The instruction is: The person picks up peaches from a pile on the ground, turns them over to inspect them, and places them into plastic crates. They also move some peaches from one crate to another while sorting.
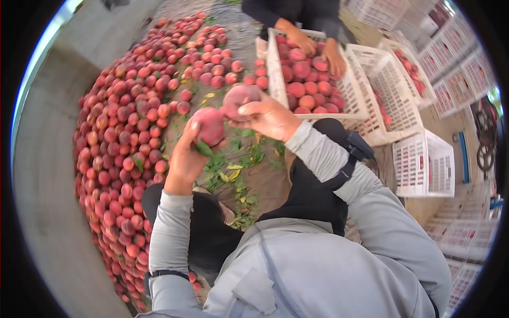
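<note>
My left hand (185,159) is wrapped round the lower side of a red peach (209,126), with a green leaf (203,148) beside its thumb. Just above and to the right, my right hand (265,115) grips a paler, pinkish peach (239,100), its thumb across the fruit. The two peaches are side by side and look to be touching. Behind my right hand stands a white crate (275,79) holding many peaches.
A large peach pile (127,111) spreads over the left ground. Leaves (233,169) lie between my legs. A co-worker's hands (318,50) reach into the full crate. More white crates (387,74) stand at the right, some stacked.
</note>
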